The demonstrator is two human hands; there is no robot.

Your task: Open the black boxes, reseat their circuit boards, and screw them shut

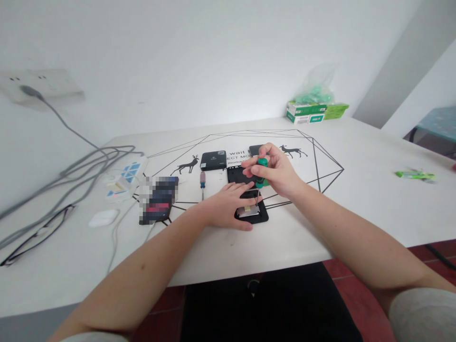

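My right hand is closed round the green handle of a small screwdriver, held upright with its thin shaft pointing down onto a small black device that has a metal plate on top. My left hand lies on the left side of that device, fingers stretched over it and thumb along its near edge. Behind it lie a black cover, a black box and another black piece. A second screwdriver with a pink handle lies on the white table to the left.
A phone lies left of my hands, with a white earbud case, glasses and a power strip with grey cables further left. Green boxes and a bag stand at the back; a green wrapper lies at the right.
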